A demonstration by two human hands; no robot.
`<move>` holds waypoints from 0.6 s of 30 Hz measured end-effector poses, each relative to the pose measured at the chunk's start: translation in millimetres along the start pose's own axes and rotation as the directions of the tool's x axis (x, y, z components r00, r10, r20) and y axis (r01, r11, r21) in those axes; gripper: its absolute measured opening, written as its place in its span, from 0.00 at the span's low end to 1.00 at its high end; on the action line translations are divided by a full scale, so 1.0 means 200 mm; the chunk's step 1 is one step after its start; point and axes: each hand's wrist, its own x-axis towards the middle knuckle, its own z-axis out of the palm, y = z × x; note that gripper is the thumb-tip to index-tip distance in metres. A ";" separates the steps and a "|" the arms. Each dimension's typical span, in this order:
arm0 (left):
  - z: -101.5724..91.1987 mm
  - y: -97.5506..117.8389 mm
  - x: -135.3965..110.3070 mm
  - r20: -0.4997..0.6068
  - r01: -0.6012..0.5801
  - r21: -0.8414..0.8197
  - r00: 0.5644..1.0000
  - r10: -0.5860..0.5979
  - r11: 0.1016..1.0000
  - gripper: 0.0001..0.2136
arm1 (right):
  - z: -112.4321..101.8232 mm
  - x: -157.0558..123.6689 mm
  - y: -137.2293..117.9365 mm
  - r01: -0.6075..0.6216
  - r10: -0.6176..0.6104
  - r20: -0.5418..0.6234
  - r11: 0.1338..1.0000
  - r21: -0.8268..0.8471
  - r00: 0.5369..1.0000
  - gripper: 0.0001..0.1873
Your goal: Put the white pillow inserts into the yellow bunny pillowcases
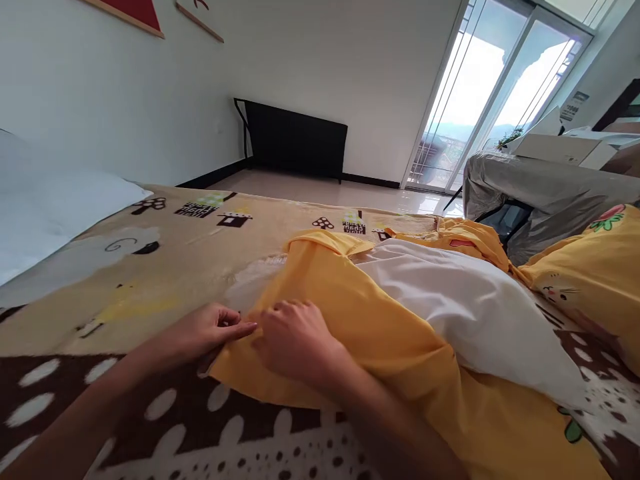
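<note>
A yellow pillowcase [320,287] lies spread on the bed, its cloth running under and beside a white pillow [465,300] that is partly bare. At the case's left edge my left hand [215,330] is closed, thumb and fingertips pinching the cloth. Just right of it, my right hand [295,337] is curled on the same cloth with its knuckles up. Its fingertips are hidden, but the fabric appears gripped beneath them. Green printed leaves show on the case at the lower right.
A patterned beige and brown blanket [200,267] covers the bed. White bedding [60,207] lies at left, a yellow printed pillow [590,287] at right, with crumpled yellow cloth [465,237] beyond. A black folded panel [295,140] leans by the wall; a plastic-covered sofa [545,187] stands right.
</note>
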 end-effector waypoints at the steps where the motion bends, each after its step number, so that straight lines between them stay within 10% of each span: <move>1: -0.01 0.00 -0.02 0.049 0.025 -0.001 0.998 -0.025 1.000 0.16 | 0.08 0.01 0.01 0.036 -0.036 -0.045 0.999 -0.012 0.998 0.09; 5: -0.02 0.07 -0.07 0.085 -0.019 -0.004 0.996 0.020 1.000 0.17 | 0.24 0.00 0.04 0.100 -0.108 -0.175 0.994 -0.049 0.979 0.11; 12: -0.01 0.11 -0.09 -0.051 -0.005 0.042 0.999 0.008 0.999 0.16 | 0.23 -0.03 0.05 0.200 -0.210 -0.141 0.976 -0.084 0.968 0.07; 18: 0.01 -0.01 -0.02 0.034 0.288 -0.009 0.957 -0.288 0.958 0.17 | 0.24 0.00 0.06 0.081 -0.059 -0.158 0.987 0.138 0.986 0.05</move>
